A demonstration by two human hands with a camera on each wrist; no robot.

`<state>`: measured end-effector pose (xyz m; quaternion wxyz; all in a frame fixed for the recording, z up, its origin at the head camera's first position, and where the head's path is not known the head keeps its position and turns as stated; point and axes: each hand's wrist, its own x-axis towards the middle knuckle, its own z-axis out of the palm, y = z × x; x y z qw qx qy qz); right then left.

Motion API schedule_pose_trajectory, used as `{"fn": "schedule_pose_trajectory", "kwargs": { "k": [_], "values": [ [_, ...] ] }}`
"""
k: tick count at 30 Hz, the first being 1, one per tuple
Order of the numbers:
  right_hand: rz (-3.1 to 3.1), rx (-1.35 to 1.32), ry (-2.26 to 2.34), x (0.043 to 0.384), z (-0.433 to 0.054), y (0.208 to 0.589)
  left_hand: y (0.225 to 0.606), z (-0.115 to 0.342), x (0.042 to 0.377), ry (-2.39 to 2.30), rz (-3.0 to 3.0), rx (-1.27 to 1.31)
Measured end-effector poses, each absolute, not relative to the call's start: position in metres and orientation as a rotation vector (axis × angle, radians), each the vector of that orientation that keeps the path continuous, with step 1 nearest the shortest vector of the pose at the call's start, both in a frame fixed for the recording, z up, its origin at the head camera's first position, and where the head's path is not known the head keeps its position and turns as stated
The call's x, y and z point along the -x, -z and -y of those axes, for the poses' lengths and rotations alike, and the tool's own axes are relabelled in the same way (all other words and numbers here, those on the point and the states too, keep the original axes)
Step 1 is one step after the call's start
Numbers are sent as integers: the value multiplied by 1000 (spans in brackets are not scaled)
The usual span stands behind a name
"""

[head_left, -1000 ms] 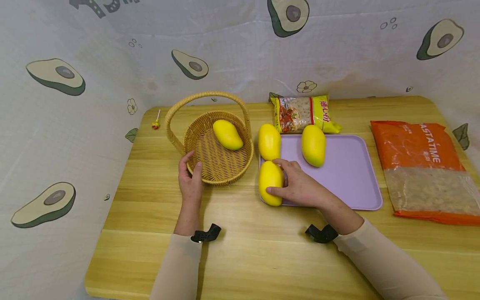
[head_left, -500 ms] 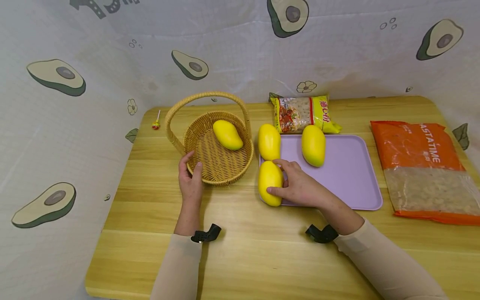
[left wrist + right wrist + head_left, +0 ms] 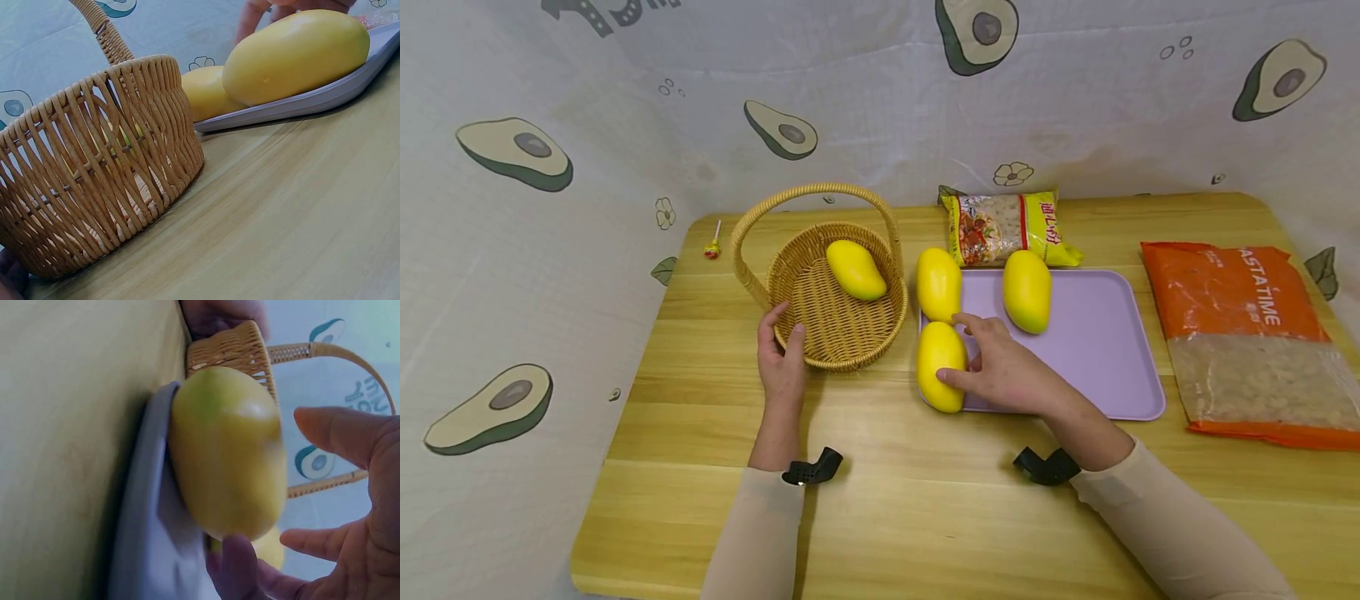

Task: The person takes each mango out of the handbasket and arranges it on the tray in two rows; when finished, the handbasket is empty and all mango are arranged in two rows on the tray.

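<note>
R hand [image 3: 1003, 367], fingers apart, nr front mango [image 3: 936, 367] on tray [image 3: 1097, 354] edge; L hand [image 3: 781, 367], also spread, at basket [image 3: 848, 363] w/ 1 mango [image 3: 856, 270].

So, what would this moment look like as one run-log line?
left hand: at basket | right hand: spread at near mango | in basket: one mango | tray: three mangoes

My right hand [image 3: 369, 556] is spread near the mango [image 3: 228, 453]; the tray [image 3: 149, 506] is under this mango, the basket [image 3: 230, 351] beyond it.
</note>
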<state>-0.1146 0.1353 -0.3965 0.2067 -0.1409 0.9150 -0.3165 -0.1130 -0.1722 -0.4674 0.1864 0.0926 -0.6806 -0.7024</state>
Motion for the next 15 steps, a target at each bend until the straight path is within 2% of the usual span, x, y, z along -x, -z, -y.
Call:
{"fn": "schedule_pose_trajectory", "kwargs": {
  "k": [6,15],
  "values": [
    [-2682,431,926,103,-131,380,468,172,113,1991,1920,-261],
    [-2727,687,912,72,-104,369,469,173,114,1979,1931,-273]
  ]
}}
